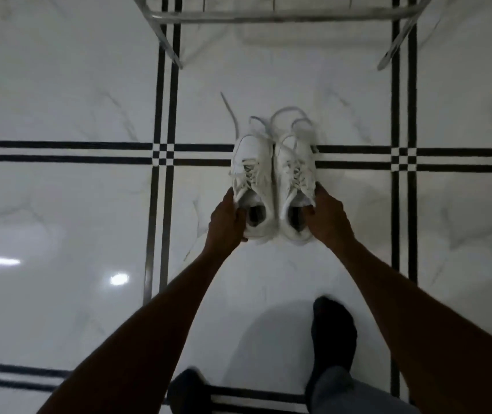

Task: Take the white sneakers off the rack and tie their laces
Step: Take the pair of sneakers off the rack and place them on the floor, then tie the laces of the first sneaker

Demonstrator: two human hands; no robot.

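Two white sneakers sit side by side over the tiled floor, toes pointing away from me. My left hand (227, 218) grips the left sneaker (252, 174) at its heel collar, thumb inside the opening. My right hand (327, 218) grips the right sneaker (294, 174) the same way at its outer heel side. The laces (283, 121) are untied and trail loose beyond the toes, one strand running off to the upper left. The picture is slightly blurred, so I cannot tell whether the soles touch the floor.
A metal shoe rack (274, 16) stands at the top of the view, its two front legs reaching down onto the white marble floor (59, 100) with black double lines. My feet in dark socks (333, 333) are near the bottom edge.
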